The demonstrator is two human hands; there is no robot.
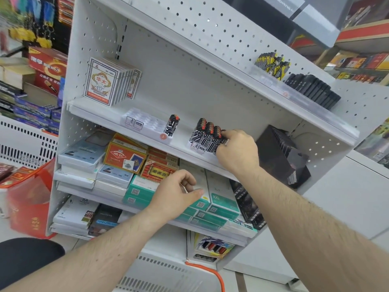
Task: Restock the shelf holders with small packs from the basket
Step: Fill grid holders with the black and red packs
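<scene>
A person's right hand presses a patterned pack into the right holder on the middle shelf; its fingers grip that pack. The left hand hangs loosely curled, holding nothing. Next, likely, the near-empty left holder needs filling from the basket below.

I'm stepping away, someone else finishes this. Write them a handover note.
Right hand: at the right holder, fingers on the packs there.
Left hand: loosely curled, holding nothing, in front of the shelf below.
Left holder: one pack, other slots bare.
Basket: below, packs still in it.
Done: part of the right holder filled.
Left: fill both holders.
</scene>
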